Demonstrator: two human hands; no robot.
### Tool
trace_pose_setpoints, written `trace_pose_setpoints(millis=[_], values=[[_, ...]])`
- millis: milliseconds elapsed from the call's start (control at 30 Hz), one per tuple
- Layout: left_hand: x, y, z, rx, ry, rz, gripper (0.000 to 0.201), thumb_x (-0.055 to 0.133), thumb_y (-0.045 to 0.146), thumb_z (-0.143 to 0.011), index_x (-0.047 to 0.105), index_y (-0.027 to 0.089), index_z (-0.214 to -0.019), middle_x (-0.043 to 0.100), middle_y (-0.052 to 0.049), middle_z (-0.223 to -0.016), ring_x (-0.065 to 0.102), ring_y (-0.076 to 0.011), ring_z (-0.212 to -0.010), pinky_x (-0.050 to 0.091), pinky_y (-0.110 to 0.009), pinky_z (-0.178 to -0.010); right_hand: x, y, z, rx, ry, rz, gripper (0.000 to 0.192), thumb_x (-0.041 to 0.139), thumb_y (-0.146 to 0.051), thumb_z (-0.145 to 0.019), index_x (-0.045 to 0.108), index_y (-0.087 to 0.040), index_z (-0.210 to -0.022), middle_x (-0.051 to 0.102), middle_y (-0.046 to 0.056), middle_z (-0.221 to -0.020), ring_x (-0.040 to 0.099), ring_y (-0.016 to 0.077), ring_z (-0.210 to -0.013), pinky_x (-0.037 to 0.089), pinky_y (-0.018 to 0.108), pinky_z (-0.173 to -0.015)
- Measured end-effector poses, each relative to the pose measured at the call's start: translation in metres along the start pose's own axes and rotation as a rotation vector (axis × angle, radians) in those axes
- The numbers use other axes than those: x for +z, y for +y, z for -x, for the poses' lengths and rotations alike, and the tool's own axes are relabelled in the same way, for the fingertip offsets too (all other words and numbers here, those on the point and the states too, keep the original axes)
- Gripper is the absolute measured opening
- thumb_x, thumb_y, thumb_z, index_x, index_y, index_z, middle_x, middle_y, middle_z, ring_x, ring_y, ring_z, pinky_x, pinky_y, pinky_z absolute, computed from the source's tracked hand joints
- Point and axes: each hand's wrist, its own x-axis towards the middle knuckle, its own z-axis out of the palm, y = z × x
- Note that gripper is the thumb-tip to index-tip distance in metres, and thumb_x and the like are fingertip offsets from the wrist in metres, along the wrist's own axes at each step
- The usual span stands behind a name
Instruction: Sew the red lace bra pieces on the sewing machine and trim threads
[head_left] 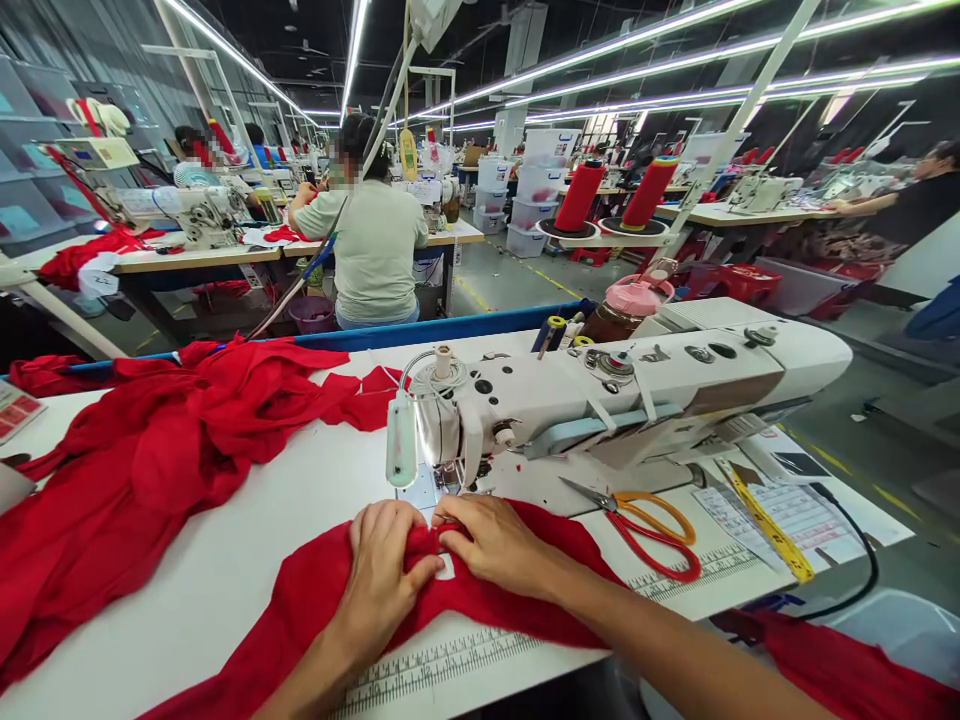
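At the desk's near edge: red fabric [480, 590] lies under both hands, just before the sewing machine [600, 400].
Left hand [386, 570]: grip pinched shut on a fabric fold, steadying it.
Right hand [495, 540]: fingers pressed flat on the fabric, whether they clasp it is unclear.
Scissors [645, 525]: lie just right, within reach.
Writing: ruler marks on the desk [225, 560] edge; yellow tape [765, 520] unreadable.

White table [247, 560] bears red fabric [142, 470], sewing machine [622, 385], scissors [649, 525].
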Motion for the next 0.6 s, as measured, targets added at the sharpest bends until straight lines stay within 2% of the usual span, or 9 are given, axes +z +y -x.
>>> trace_pose_setpoints(millis=[67, 133, 200, 267, 367, 467, 600], values=[[0.002, -0.003, 0.004, 0.019, 0.086, -0.029, 0.038, 0.075, 0.032, -0.085, 0.056, 0.021, -0.117, 0.058, -0.010, -0.114, 0.053, -0.0309, -0.106, 0.047, -0.052, -0.088, 0.007, 0.003, -0.002, 0.033, 0.048, 0.018, 0.011, 0.058, -0.013, -0.093, 0.061, -0.021, -0.098, 0.071, -0.001, -0.094, 0.064, 0.0167, -0.083, 0.042, 0.027, -0.074], [0.003, -0.004, 0.008, 0.143, 0.171, -0.073, 0.034, 0.069, 0.025, -0.090, 0.056, 0.020, -0.121, 0.057, -0.014, -0.123, 0.053, -0.0332, -0.113, 0.047, -0.054, -0.092, 0.013, 0.004, 0.000, 0.048, 0.091, 0.040, 0.011, 0.059, -0.015, -0.094, 0.061, -0.021, -0.102, 0.072, 0.001, -0.097, 0.064, 0.0188, -0.087, 0.043, 0.029, -0.076], [0.004, -0.002, 0.012, 0.317, 0.208, -0.101, 0.019, 0.060, 0.013, -0.095, 0.061, 0.019, -0.112, 0.063, -0.011, -0.116, 0.058, -0.0284, -0.110, 0.049, -0.048, -0.094, 0.015, 0.005, 0.004, 0.047, 0.133, 0.071, 0.014, 0.057, -0.014, -0.095, 0.062, -0.020, -0.107, 0.071, 0.005, -0.105, 0.063, 0.0215, -0.093, 0.044, 0.031, -0.077], [0.006, 0.001, 0.016, 0.425, 0.206, -0.107, 0.017, 0.052, 0.006, -0.097, 0.064, 0.017, -0.104, 0.068, -0.007, -0.104, 0.063, -0.0229, -0.102, 0.053, -0.039, -0.091, 0.015, 0.004, 0.011, 0.021, 0.156, 0.099, 0.022, 0.052, -0.009, -0.095, 0.063, -0.020, -0.111, 0.069, 0.008, -0.114, 0.061, 0.0224, -0.098, 0.044, 0.032, -0.077], [0.009, 0.002, 0.020, 0.431, 0.198, -0.107, 0.019, 0.049, 0.007, -0.099, 0.064, 0.013, -0.108, 0.070, -0.009, -0.105, 0.066, -0.0224, -0.103, 0.058, -0.036, -0.091, 0.012, 0.003, 0.020, -0.152, 0.123, 0.133, 0.029, 0.052, -0.003, -0.092, 0.065, -0.024, -0.106, 0.068, 0.003, -0.113, 0.059, 0.0193, -0.099, 0.042, 0.027, -0.069], [0.010, -0.003, 0.025, 0.404, 0.179, -0.113, 0.022, 0.046, 0.007, -0.100, 0.063, 0.012, -0.113, 0.070, -0.011, -0.110, 0.066, -0.0228, -0.109, 0.057, -0.038, -0.099, 0.011, 0.006, 0.024, -0.324, 0.105, 0.188, 0.016, 0.056, -0.011, -0.094, 0.066, -0.022, -0.100, 0.069, 0.001, -0.105, 0.058, 0.0174, -0.091, 0.036, 0.026, -0.056], [0.010, -0.011, 0.029, 0.395, 0.152, -0.142, 0.015, 0.052, 0.013, -0.099, 0.063, 0.013, -0.110, 0.070, -0.011, -0.113, 0.066, -0.0240, -0.114, 0.051, -0.047, -0.109, 0.013, 0.011, 0.026, -0.345, 0.125, 0.267, 0.010, 0.054, -0.018, -0.099, 0.063, -0.021, -0.096, 0.069, 0.001, -0.105, 0.056, 0.0173, -0.090, 0.031, 0.026, -0.051]])
